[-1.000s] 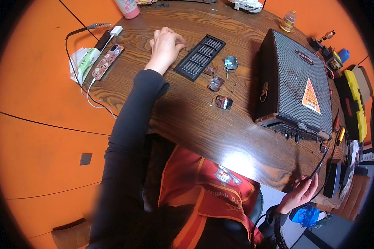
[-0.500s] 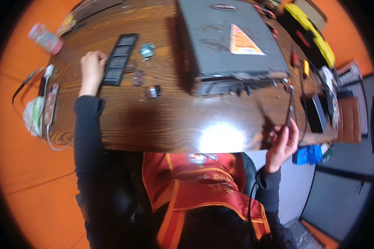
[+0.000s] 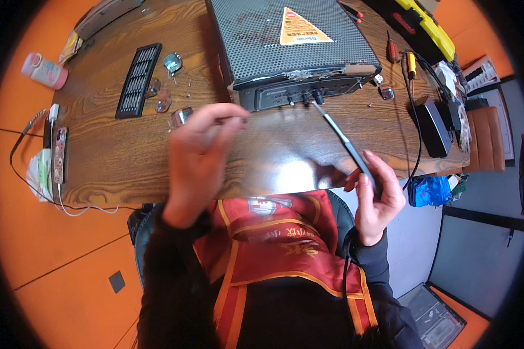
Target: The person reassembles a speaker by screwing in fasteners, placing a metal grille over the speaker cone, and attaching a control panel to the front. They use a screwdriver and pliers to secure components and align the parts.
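My right hand grips the black handle of a slim precision screwdriver, whose silver shaft points up and left. Its tip appears near the knobs on the front panel of a large black box with a perforated grille. To the left, my left hand is raised over the table with thumb and fingers pinched. Whatever sits between those fingertips is too small to name. Beyond it lies a black case of screwdriver bits.
Small clear containers and loose screws lie beside the bit case. Red and yellow-handled screwdrivers lie right of the box, near a black cable and a black block. A phone and pink bottle are far left.
My left hand has come from beside the bit case to the middle, fingers pinched. The screwdriver in my right hand has swung leftward toward the box's front panel. The whole view has shifted.
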Demonstrator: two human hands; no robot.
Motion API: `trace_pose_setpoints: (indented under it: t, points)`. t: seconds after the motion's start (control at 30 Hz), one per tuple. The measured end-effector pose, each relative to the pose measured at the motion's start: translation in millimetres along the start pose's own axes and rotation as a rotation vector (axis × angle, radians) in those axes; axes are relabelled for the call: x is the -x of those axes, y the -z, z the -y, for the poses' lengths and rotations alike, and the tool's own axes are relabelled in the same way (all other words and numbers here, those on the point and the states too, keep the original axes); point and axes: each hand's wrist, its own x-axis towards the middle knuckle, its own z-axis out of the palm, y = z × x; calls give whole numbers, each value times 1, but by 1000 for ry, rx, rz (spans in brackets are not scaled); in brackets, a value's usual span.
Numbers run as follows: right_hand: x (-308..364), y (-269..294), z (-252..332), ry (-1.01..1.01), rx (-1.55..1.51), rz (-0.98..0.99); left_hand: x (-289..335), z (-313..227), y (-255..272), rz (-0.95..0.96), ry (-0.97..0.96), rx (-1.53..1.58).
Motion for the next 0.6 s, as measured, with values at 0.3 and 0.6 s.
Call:
trace_pose_setpoints:
  t: [0.3, 0.6]
  points:
    - [2, -18, 6, 142, 86, 71, -3, 20, -38, 7, 77, 300]
    - [0, -17, 3, 120, 117, 106, 0, 18, -38, 78, 70, 190]
